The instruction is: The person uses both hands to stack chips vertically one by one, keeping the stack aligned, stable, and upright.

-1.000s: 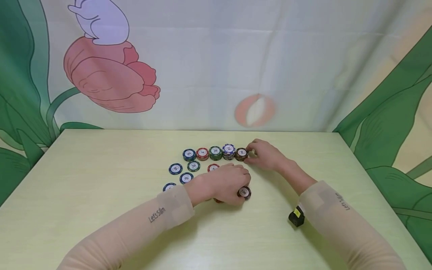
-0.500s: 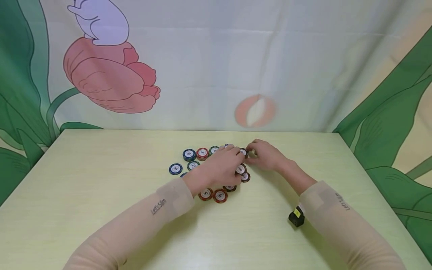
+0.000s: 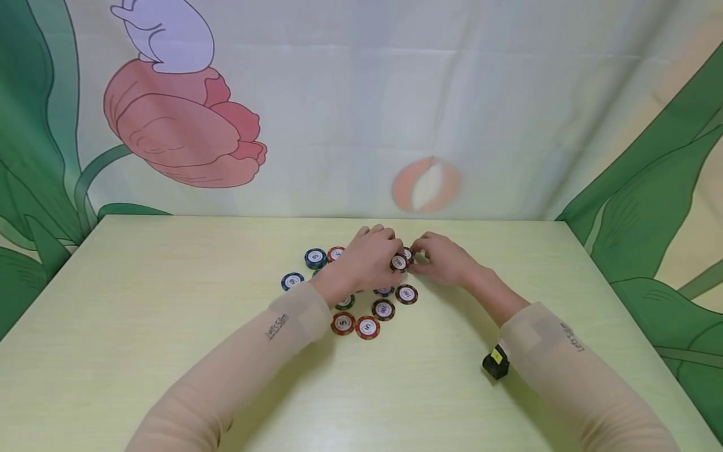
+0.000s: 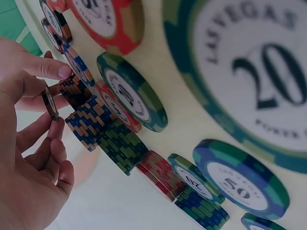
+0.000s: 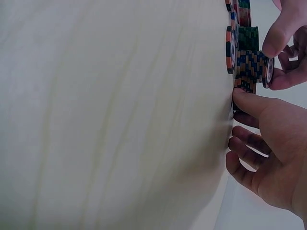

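My left hand [image 3: 367,258] pinches a black 100 poker chip [image 3: 398,262] between thumb and fingers, tilted and just beside the right end of a row of chip stacks. At that end stands a short stack of black chips [image 4: 75,91]. My right hand [image 3: 443,260] holds this stack's side with thumb and forefinger, its other fingers loosely curled. Along the row follow a blue-and-tan stack [image 4: 90,122], a green stack [image 4: 122,146], a red stack [image 4: 160,175] and a blue stack [image 3: 315,258]. In the head view the left hand hides the row's middle.
Several loose chips lie flat in front of the row, among them two red chips [image 3: 368,327], black chips [image 3: 383,309] and a blue chip [image 3: 292,281]. A small black object with a yellow label [image 3: 496,363] sits by the right sleeve. A printed curtain [image 3: 316,125] hangs behind the table.
My left hand has carried the black chip from the front of the loose chips away from me to the stack at the row's right end. The right hand has stayed there.
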Tool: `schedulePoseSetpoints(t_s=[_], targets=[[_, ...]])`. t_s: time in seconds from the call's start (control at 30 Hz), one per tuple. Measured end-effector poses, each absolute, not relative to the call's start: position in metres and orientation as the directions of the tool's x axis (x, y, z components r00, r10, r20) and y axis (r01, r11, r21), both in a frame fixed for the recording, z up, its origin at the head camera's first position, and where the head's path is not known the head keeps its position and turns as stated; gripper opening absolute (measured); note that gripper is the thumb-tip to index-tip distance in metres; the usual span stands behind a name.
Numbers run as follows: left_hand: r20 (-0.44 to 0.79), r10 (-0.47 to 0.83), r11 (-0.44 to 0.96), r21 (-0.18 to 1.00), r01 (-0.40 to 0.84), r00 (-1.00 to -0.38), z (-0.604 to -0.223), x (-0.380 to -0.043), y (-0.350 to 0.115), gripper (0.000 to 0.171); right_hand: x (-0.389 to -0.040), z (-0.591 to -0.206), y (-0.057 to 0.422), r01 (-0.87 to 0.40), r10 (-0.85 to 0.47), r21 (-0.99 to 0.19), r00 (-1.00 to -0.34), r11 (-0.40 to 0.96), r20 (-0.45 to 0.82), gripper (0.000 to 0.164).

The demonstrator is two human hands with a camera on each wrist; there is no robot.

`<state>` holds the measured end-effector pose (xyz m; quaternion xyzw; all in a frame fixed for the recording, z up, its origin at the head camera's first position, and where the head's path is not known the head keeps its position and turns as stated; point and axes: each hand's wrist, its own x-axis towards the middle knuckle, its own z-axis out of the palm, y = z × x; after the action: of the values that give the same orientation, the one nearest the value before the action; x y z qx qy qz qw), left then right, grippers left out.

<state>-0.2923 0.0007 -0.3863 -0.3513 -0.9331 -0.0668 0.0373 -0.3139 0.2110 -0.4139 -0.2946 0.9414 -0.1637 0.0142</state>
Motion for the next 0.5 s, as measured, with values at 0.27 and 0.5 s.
schedulePoseSetpoints(t_s=[0.27,0.5], targets=[[0.137,0.658,0.738,0.081,0.670,-0.741,-0.386,-0.301,0.007,0.031,-0.313,-0.413,0.211,-0.553,-0.561,-0.317,-0.824,0.771,0.075,0.030],[0.122,0.647,0.752,0.059,0.656,-0.753,-0.385,-0.306,0.011,0.023,-0.314,-0.414,0.211,-0.553,-0.559,-0.323,-0.825,0.768,0.081,0.029]])
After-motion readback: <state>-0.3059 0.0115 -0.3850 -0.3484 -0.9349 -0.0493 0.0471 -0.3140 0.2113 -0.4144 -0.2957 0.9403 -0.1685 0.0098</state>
